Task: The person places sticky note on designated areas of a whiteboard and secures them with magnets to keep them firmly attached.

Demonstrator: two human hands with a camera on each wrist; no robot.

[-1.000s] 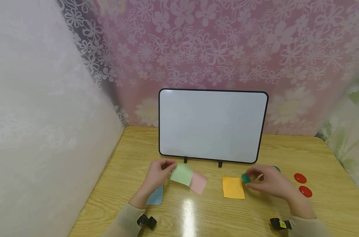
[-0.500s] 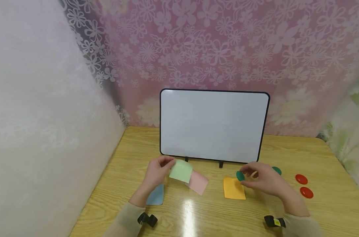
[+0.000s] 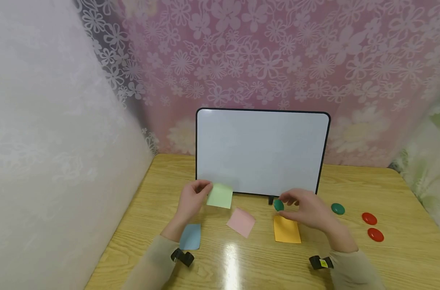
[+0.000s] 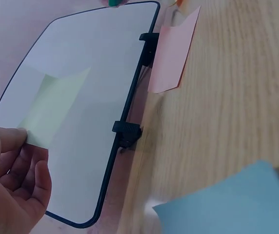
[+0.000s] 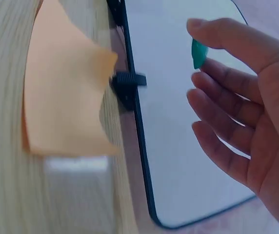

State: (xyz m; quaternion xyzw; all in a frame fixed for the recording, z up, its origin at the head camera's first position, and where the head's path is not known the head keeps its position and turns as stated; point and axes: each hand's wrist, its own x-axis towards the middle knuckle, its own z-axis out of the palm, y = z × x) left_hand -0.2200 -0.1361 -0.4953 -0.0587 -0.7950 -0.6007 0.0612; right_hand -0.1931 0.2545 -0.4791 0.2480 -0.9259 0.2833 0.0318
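Observation:
A light green sticky note (image 3: pixel 220 195) is pinched at its upper left corner between thumb and fingers of my left hand (image 3: pixel 191 201). It overlaps the lower left edge of the whiteboard (image 3: pixel 262 151) in the head view. My right hand (image 3: pixel 307 207) pinches a round green magnet (image 3: pixel 278 205) between thumb and index finger, over the table by the board's lower edge. In the right wrist view the magnet (image 5: pixel 198 53) shows edge-on, with the other fingers loosely bent. Below that hand lies an orange sticky note (image 3: pixel 287 230).
A pink note (image 3: pixel 241 222) lies between the hands, and a blue note (image 3: pixel 190 237) lies beside the left forearm. At right sit another green magnet (image 3: pixel 338 208) and two red magnets (image 3: pixel 369 218). Black feet (image 3: pixel 271 200) support the board; a white wall stands left.
My left hand has lifted the green note off the pink one and moved it forward to the board. My right hand has carried the green magnet left and forward, past the orange note.

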